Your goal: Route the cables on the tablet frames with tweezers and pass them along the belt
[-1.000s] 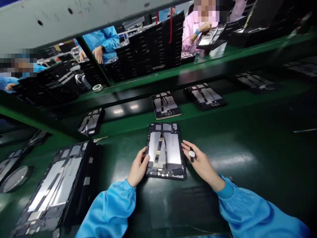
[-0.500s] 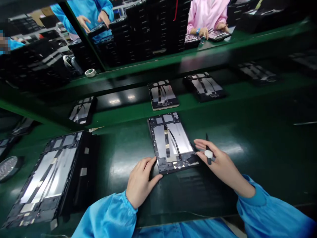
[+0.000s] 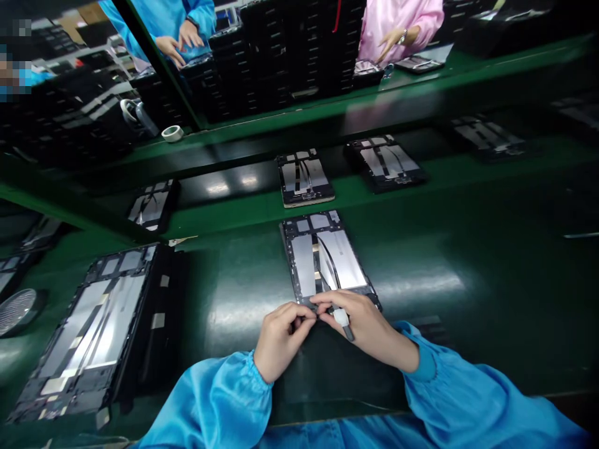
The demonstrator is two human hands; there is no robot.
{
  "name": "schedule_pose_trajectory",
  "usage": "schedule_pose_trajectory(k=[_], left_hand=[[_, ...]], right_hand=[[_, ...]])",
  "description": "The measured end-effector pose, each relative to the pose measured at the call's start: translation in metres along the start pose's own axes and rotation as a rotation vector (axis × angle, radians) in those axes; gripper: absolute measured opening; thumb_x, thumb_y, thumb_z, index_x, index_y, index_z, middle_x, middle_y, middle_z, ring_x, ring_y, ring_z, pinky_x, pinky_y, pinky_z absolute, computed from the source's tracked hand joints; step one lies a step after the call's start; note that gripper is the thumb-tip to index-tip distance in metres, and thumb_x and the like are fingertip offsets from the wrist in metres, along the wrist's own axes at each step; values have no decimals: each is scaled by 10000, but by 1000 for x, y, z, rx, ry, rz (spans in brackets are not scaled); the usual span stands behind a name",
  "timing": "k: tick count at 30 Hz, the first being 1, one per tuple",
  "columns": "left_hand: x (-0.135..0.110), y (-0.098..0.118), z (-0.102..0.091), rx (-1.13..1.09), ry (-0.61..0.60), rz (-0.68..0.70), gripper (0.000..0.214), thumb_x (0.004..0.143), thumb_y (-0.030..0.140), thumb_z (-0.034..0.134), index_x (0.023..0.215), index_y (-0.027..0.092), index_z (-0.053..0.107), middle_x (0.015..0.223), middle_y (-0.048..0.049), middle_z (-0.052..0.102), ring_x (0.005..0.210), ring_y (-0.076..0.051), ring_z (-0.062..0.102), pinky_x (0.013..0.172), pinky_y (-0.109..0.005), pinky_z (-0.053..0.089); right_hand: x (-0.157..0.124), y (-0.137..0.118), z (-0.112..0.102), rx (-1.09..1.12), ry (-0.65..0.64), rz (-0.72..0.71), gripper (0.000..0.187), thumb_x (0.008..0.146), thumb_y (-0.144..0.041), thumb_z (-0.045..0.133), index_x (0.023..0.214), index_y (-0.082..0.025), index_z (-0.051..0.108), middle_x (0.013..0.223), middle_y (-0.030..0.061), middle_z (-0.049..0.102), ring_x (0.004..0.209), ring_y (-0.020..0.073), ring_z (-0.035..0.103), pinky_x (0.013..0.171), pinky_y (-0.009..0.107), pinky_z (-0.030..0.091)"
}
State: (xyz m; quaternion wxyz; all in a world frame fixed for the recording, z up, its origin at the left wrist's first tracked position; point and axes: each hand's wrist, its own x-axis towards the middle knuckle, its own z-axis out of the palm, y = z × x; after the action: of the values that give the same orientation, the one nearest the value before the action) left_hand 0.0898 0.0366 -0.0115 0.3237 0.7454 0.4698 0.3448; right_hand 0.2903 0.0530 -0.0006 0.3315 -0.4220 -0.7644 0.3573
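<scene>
An opened tablet (image 3: 327, 249), with bare metal plates and dark ribbon cables showing, lies on the green bench before me. At its lower edge my left hand (image 3: 283, 340) is closed, thumb and forefinger pinched together; whatever is between them is too small to make out. Over the tablet's lower part is my right hand (image 3: 365, 324), its fingertips meeting the left ones. A slim black tool with a white wrap (image 3: 342, 318) is tucked in the right fingers. Both hands hide the tablet's bottom strip.
To the left rests a stack of opened tablets (image 3: 96, 318), with a round metal-topped container (image 3: 19, 310) beyond it. Farther back lie another opened tablet (image 3: 306, 178) and one more (image 3: 386, 162). A tape roll (image 3: 172, 133) sits on the shelf; two co-workers are behind it.
My right hand has moved left from beside the tablet onto its lower edge, carrying the black tool. The left hand has shifted slightly right and closed into a pinch.
</scene>
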Motion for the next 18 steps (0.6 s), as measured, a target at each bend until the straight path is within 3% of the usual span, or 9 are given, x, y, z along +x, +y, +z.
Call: schedule_pose_trajectory(k=[3, 8, 18], left_hand=[[0, -3, -1, 20, -3, -28, 119, 925, 252, 602, 1013, 216, 672, 803, 0, 671, 611, -104, 561, 602, -218, 475], [0, -1, -5, 69, -53, -48, 103, 925, 264, 601, 902, 223, 693, 778, -6, 630, 668, -127, 557, 625, -234, 462], [-1, 2, -5, 196, -105, -81, 117, 930, 257, 580, 849, 226, 658, 783, 0, 588, 684, -131, 577, 627, -237, 480]], right_hand=[[1, -1, 0, 14, -3, 15, 274, 907, -149, 571, 1153, -231, 661, 937, 46, 754, 845, 202, 710, 771, 325, 555], [1, -4, -1, 6, -21, 22, 273, 909, -159, 556, 1159, -230, 640, 884, 34, 743, 837, 210, 700, 767, 336, 538], [-2, 0, 10, -58, -33, -14, 560, 817, 37, 484, 1283, -265, 555, 916, 33, 689, 883, 228, 640, 801, 370, 514]])
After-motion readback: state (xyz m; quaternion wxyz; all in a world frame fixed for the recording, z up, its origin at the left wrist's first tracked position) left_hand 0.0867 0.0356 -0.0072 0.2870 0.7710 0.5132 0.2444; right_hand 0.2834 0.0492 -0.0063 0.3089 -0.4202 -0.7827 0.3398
